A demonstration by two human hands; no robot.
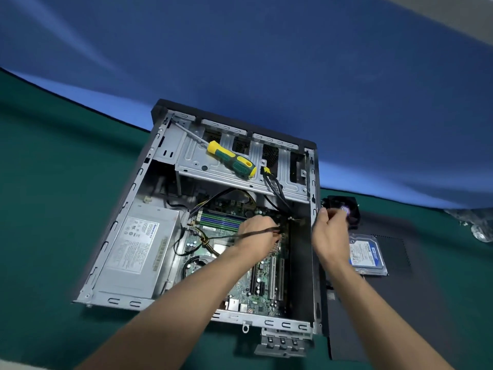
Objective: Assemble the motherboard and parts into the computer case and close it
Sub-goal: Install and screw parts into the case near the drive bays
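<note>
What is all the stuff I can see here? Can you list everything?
case: one, grey and black, open, on the table
motherboard: one, green, inside the case
power supply: one, silver, case's left side
screwdriver: one, yellow and green, on the drive cage
fan: one, black, right of the case
hard drive: one, blue label, on the black panel
table: green
left hand: over the motherboard, at a cable
right hand: at the case's right wall
</note>
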